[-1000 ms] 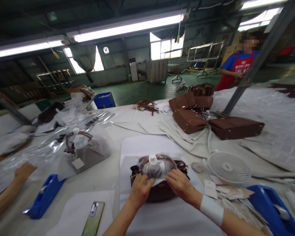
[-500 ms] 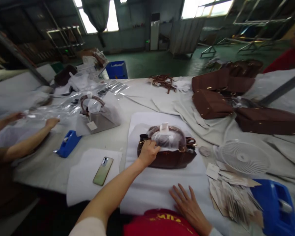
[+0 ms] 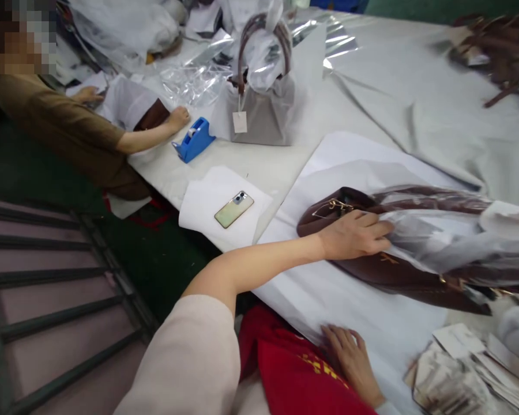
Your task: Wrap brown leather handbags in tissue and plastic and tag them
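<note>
The brown bag (image 3: 398, 280) lies on white paper (image 3: 311, 305) on the table, in front of the person. The left hand (image 3: 357, 235) is at the upper edge of the bag, with its fingers bent together, and it seems to pinch the edge of the plastic wrap (image 3: 441, 236) around the handles. The right hand (image 3: 349, 354) rests apart from the bag, flat on the paper, with the fingers a little spread.

If the left hand pulls too strongly, the thin wrap could tear or slip off the handles. The gold clasp (image 3: 339, 204) is just beside this hand, so the plastic could also catch on it. Because only one hand touches the bag, it could turn or slide, and the loose paper could then wrinkle under it.
</note>
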### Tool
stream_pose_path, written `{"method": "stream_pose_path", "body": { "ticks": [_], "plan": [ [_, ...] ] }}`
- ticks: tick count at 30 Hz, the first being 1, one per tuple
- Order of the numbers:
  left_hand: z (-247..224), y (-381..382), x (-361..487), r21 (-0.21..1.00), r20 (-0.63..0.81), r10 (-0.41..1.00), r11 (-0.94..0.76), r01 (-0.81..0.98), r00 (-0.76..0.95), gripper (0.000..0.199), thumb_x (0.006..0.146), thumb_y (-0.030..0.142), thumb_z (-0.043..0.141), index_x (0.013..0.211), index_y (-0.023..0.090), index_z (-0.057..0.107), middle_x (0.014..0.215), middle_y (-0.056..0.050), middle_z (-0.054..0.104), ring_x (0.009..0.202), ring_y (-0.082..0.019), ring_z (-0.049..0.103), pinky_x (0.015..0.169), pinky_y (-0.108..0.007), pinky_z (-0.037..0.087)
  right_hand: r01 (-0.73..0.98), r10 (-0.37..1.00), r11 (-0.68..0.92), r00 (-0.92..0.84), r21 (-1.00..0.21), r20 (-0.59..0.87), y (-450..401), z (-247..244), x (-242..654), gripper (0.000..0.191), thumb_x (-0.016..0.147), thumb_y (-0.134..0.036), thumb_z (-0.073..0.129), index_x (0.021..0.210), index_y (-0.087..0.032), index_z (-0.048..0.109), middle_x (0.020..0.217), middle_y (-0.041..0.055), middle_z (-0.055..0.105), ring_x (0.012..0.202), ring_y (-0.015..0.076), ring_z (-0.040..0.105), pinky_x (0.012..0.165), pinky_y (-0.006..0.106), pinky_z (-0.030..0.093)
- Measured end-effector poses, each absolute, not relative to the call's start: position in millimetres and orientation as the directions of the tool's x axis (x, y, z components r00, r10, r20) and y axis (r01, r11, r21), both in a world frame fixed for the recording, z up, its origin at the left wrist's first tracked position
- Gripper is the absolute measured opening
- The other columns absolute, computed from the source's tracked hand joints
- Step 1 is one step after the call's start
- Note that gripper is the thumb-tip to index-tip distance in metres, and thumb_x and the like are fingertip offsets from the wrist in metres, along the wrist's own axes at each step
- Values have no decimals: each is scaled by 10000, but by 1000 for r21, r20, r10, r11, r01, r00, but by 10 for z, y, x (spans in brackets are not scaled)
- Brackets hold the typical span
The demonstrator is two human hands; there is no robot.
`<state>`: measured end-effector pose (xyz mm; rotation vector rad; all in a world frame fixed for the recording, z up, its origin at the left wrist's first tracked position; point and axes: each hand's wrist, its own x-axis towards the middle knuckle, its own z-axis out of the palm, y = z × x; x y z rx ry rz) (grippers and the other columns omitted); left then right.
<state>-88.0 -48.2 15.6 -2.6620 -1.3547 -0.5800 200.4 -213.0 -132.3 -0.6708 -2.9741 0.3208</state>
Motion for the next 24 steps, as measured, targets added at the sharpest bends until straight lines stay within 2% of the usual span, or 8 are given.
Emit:
{"method": "stream_pose_path", "body": {
  "ticks": [4, 9, 13, 16, 18, 24],
  "plan": [
    [143, -514, -820, 114, 338, 801, -555, 824, 493, 460, 979, 139, 175, 1025, 151, 633, 1198, -130, 552, 1084, -266, 471, 825, -399, 310, 392, 428, 816, -904, -424, -10, -2059, -1304, 2028, 218, 941, -240, 464, 963, -191, 676, 905, 84, 728, 827, 217, 655, 802, 374, 482],
    [178, -570, -733, 88, 306, 844, -487, 869, 441, 469, 983, 148, 178, 997, 162, 646, 1162, -124, 557, 1081, -273, 477, 833, -399, 319, 453, 474, 656, -870, -604, -138, -1923, -1287, 2004, 363, 961, -279, 371, 841, -179, 698, 794, 80, 740, 747, 223, 688, 724, 339, 530],
    [200, -600, -669, 43, 302, 859, -445, 895, 413, 398, 987, 211, 253, 977, 189, 650, 1142, -127, 567, 1088, -283, 467, 828, -398, 325, 593, 637, 425, -733, -684, -239, -1807, -1137, 2005, 419, 939, -443, 386, 868, -188, 711, 875, 87, 760, 800, 247, 712, 726, 337, 552],
    [208, -613, -626, 11, 311, 868, -411, 912, 388, 382, 977, 204, 268, 957, 200, 650, 1130, -118, 570, 1078, -281, 465, 834, -402, 326, 607, 676, 343, -689, -716, -261, -1759, -930, 2015, 413, 896, -518, 444, 843, -205, 707, 866, 74, 757, 806, 257, 706, 755, 352, 548],
    [218, -615, -601, 2, 301, 878, -391, 920, 372, 356, 966, 193, 296, 947, 201, 651, 1117, -108, 570, 1054, -271, 469, 836, -402, 329, 587, 682, 337, -691, -736, -239, -1749, -784, 2019, 416, 902, -519, 428, 812, -206, 688, 809, 70, 744, 761, 250, 697, 736, 354, 545],
    [281, -616, -543, 41, 229, 907, -370, 928, 352, 289, 942, 199, 371, 922, 194, 659, 1103, -105, 571, 1042, -272, 468, 841, -411, 348, 485, 719, 430, -694, -761, -36, -1689, -436, 1987, 390, 943, -482, 390, 820, -204, 635, 762, 65, 705, 715, 221, 674, 704, 326, 533]
  ]
}}
